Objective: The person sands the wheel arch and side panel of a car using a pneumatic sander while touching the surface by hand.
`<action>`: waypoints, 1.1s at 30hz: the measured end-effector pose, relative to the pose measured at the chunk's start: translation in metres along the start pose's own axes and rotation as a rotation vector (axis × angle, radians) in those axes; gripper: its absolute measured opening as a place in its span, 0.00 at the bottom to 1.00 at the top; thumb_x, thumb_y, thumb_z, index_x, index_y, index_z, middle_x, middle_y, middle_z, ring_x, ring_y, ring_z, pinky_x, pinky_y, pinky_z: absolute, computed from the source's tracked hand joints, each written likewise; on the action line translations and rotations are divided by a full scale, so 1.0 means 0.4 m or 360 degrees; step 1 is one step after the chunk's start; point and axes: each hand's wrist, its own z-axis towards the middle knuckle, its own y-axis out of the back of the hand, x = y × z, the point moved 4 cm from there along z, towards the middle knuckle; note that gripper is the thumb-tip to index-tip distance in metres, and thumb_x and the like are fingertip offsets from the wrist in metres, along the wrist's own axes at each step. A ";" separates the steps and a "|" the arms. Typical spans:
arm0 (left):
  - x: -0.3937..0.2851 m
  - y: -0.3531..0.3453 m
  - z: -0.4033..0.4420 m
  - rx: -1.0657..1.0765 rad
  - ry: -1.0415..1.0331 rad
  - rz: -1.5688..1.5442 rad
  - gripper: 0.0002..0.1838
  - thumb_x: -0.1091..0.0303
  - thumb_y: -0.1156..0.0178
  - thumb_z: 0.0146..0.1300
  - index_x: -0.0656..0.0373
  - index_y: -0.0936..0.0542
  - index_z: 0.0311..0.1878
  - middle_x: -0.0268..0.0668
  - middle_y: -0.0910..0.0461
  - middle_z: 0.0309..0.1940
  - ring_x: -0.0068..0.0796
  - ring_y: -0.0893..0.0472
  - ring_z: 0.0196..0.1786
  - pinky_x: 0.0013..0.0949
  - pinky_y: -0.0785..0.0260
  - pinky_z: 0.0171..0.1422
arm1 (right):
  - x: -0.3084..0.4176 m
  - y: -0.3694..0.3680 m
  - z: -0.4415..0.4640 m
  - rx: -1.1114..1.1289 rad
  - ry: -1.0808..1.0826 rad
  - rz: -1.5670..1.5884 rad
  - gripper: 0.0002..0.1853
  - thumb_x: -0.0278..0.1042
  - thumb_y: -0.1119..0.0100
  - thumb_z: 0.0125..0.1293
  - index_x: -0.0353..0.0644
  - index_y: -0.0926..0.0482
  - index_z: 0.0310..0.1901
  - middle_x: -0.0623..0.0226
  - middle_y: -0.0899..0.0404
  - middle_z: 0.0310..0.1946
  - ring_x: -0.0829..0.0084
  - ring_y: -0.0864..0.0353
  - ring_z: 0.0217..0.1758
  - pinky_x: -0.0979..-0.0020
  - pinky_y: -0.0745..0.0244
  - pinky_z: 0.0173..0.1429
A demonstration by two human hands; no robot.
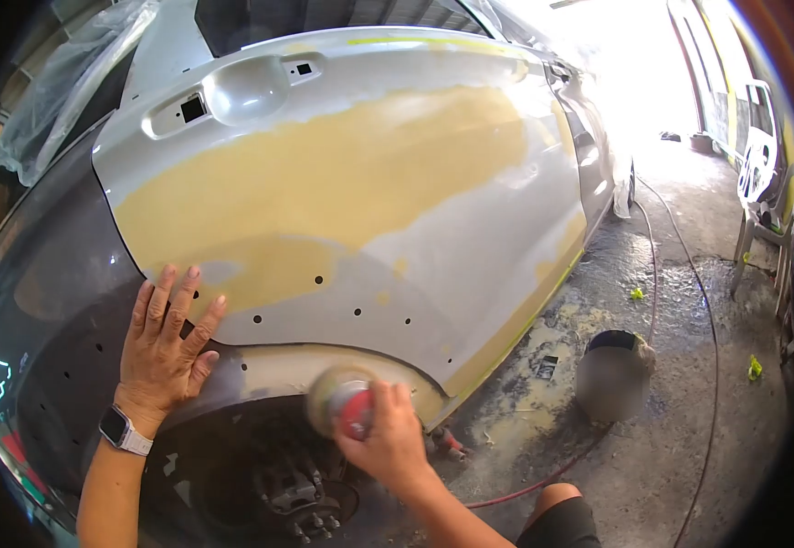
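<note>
We curl our right hand [391,438] around a red-topped round sander [355,414], blurred, at the pale wheel-arch edge [273,369] below the car door [479,247]. Our left hand [157,352], fingers slightly spread and grasping nothing, rests on bodywork by the door's lower corner.

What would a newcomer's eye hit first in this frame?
The big yellowish patch across the car's silver panel, mid-frame. Next, the blurred round tool with its red part, by the wheel arch in the right hand's grip; then the glaring white opening, upper right.
</note>
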 end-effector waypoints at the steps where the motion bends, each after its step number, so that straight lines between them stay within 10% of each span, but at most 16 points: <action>1: 0.000 0.002 0.001 0.0006 0.0003 -0.0004 0.32 0.40 0.59 0.82 0.35 0.34 0.84 0.42 0.44 0.87 0.52 0.47 0.89 0.56 0.57 0.92 | -0.036 0.015 -0.010 -0.0051 -0.0029 -0.0021 0.33 0.38 0.19 0.54 0.39 0.27 0.59 0.48 0.26 0.46 0.43 0.20 0.45 0.48 0.20 0.48; 10: -0.003 -0.001 0.002 0.0003 0.0018 0.0026 0.31 0.39 0.61 0.83 0.36 0.32 0.83 0.42 0.43 0.87 0.52 0.47 0.89 0.55 0.57 0.92 | -0.177 0.039 -0.060 -0.0250 -0.0219 0.0117 0.33 0.35 0.19 0.54 0.37 0.28 0.57 0.50 0.25 0.47 0.48 0.19 0.46 0.53 0.21 0.52; 25: 0.002 0.007 0.005 -0.0021 0.0016 -0.0080 0.30 0.43 0.56 0.81 0.37 0.30 0.81 0.42 0.41 0.86 0.53 0.46 0.89 0.56 0.55 0.92 | 0.220 -0.056 0.052 0.0255 0.0254 0.0063 0.36 0.37 0.20 0.52 0.39 0.27 0.62 0.49 0.27 0.46 0.45 0.20 0.49 0.50 0.19 0.49; 33: -0.003 -0.003 0.002 -0.0042 0.0053 -0.0069 0.33 0.51 0.47 0.74 0.36 0.31 0.82 0.41 0.42 0.87 0.52 0.47 0.89 0.56 0.56 0.92 | 0.009 0.002 0.010 -0.0059 0.0056 0.0025 0.33 0.38 0.20 0.54 0.36 0.26 0.58 0.49 0.26 0.44 0.45 0.19 0.43 0.50 0.18 0.45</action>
